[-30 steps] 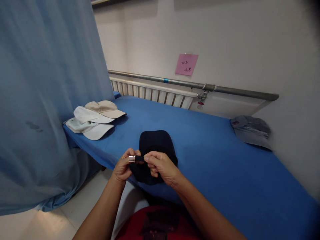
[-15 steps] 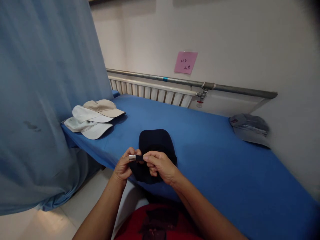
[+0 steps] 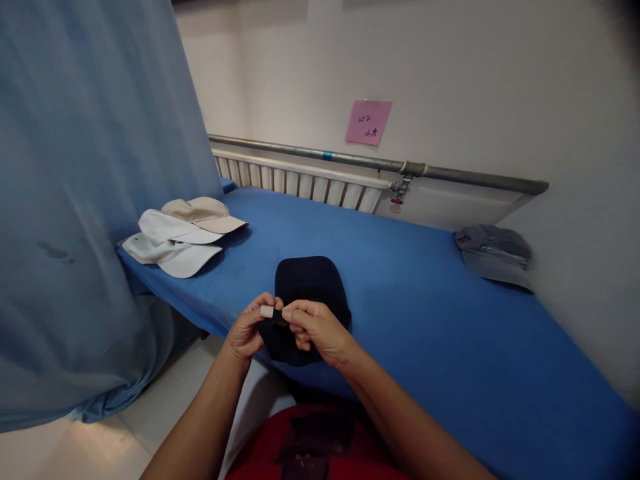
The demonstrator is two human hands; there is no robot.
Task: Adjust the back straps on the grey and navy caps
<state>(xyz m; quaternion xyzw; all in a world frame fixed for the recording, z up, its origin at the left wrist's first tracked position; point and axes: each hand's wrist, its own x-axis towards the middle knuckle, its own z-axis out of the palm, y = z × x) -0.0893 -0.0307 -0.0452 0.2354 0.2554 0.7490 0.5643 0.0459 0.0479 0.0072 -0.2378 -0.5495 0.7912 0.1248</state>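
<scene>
A dark navy baseball cap lies at the near edge of the blue-covered table, its brim pointing away from me. At the cap's back strap, my left hand is closed around the metal buckle, which shows as a pale, shiny rectangle by the fingertips. My right hand pinches the dark strap just right of the buckle, thumb against forefinger. Both hands partly cover the cap's near side, so the rest of the strap is hidden.
Beige and white caps overlap at the table's left end, beside a blue curtain. A grey cap sits at the far right by the wall. A radiator and metal pipe run behind the table.
The buckle has tilted slightly, and its shine looks duller. Both hands keep their hold on the strap, with the fingers shifted only a little. The whole view has drifted slightly.
</scene>
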